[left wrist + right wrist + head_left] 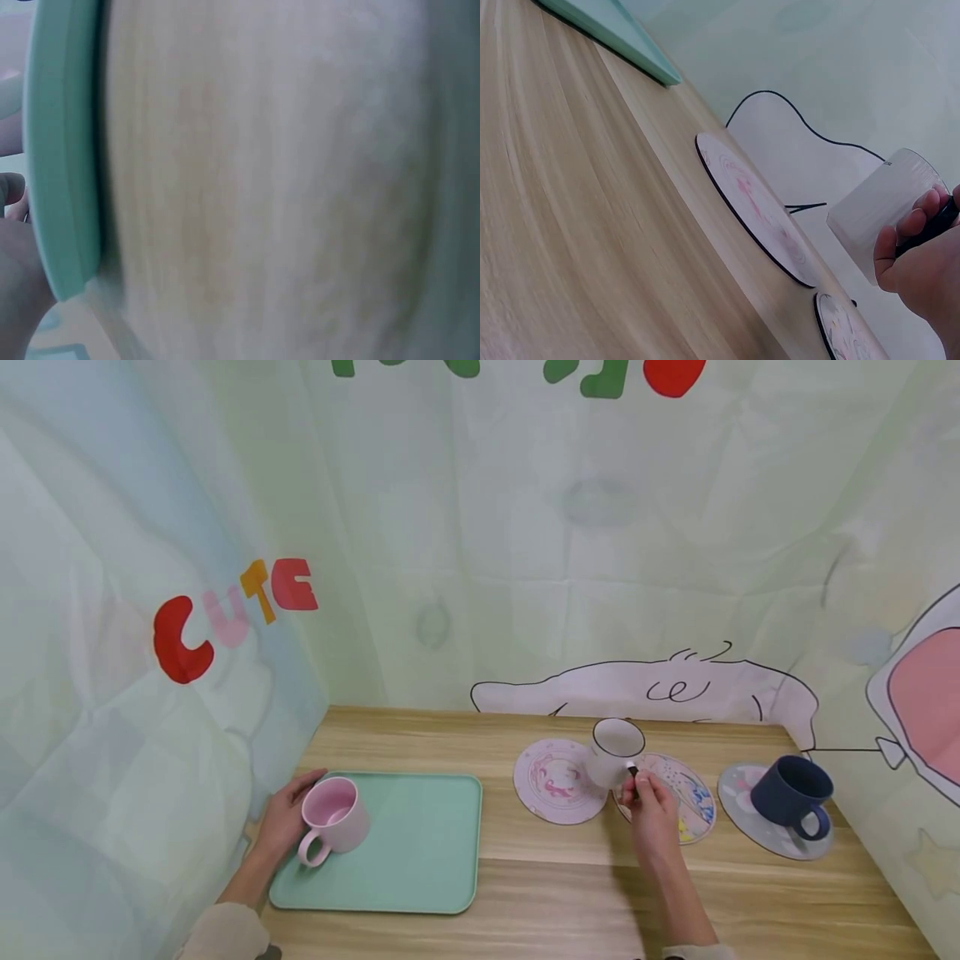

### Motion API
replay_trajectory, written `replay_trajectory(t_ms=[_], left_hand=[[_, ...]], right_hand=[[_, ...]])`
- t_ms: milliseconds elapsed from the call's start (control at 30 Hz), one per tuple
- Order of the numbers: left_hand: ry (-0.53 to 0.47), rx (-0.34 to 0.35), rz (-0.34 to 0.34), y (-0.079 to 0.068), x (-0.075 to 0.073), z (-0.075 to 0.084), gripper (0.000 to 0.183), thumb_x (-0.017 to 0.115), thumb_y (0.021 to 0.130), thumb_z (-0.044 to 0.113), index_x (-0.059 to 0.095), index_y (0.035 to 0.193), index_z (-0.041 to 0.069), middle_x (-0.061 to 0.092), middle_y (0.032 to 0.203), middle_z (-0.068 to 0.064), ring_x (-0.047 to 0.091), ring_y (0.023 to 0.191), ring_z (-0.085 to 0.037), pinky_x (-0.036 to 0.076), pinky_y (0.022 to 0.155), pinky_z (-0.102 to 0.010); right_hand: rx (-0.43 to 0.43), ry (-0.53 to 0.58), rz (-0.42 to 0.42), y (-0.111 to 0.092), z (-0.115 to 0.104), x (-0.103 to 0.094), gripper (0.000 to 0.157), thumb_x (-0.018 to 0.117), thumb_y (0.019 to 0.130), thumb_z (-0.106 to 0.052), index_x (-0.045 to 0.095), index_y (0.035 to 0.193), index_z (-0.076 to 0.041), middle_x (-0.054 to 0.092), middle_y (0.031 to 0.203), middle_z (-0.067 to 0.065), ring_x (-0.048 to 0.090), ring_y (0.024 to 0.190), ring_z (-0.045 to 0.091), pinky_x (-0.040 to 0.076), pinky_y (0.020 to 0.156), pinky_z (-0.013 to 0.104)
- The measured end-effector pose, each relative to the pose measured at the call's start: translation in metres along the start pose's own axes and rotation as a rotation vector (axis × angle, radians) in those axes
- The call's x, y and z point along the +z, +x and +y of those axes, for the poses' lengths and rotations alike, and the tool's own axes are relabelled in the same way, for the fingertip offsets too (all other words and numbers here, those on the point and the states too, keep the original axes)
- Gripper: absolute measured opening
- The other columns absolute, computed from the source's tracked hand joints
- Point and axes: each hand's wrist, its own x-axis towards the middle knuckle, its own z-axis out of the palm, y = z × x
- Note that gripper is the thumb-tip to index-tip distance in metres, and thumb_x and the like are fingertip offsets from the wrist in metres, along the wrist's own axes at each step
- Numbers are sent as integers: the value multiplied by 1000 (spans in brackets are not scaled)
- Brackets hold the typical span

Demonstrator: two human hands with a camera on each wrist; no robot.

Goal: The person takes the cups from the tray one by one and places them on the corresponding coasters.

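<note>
My right hand (651, 814) pinches the black handle of a white mug (606, 764) with a dark rim. In the right wrist view, this mug (881, 206) is raised above the table, with fingers curled at its handle. Below and beside it lie a round pink-patterned coaster (553, 783) and a colourful printed coaster (697, 806). My left hand (283, 814) holds the left edge of a mint-green tray (420, 843); its thumb is mostly hidden in the head view. A pink mug (347, 822) stands on the tray beside that hand, handle toward the front left.
A navy mug (787, 793) stands on a grey coaster (738, 793) at the right. The wooden table (540, 877) is bordered by printed cloth walls (450, 543) at the back and both sides.
</note>
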Motion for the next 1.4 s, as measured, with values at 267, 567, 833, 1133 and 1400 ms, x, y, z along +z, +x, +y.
replay_trajectory(t_ms=[267, 567, 833, 1133, 1400], left_hand=[[0, 23, 4, -1, 0, 2, 43, 45, 114, 8, 49, 155, -1, 49, 158, -25, 44, 146, -39, 34, 96, 1], [2, 21, 2, -3, 0, 4, 43, 44, 114, 9, 48, 155, -1, 49, 158, -25, 45, 146, -38, 35, 96, 0], [14, 7, -13, -4, 1, 2, 44, 43, 115, 11, 46, 157, 0, 47, 160, -24, 44, 147, -36, 33, 98, 0], [8, 23, 6, -2, 1, 1, 43, 44, 114, 10, 48, 155, -1, 49, 158, -25, 45, 146, -37, 33, 97, 0], [20, 10, 3, -2, 0, 1, 43, 45, 114, 11, 49, 156, 1, 49, 159, -24, 44, 148, -36, 33, 97, 0]], right_hand=[[40, 13, 71, 2, -8, -10, 26, 39, 116, -12, 55, 99, 1, 53, 89, 1, 50, 81, 13, 49, 76, 25], [29, 36, 103, 6, -14, -22, 31, 41, 115, -12, 55, 90, 0, 52, 83, 1, 49, 77, 15, 46, 71, 25], [13, 70, 165, 11, -15, -33, 29, 40, 115, -9, 55, 94, 4, 52, 86, 2, 47, 77, 15, 46, 72, 24], [15, 99, 211, 14, -14, -42, 30, 40, 115, -10, 56, 95, 4, 54, 86, 2, 47, 77, 15, 45, 69, 24], [61, 84, 243, 16, -11, -50, 30, 39, 116, -13, 57, 98, 3, 53, 89, 1, 46, 81, 15, 46, 72, 25]])
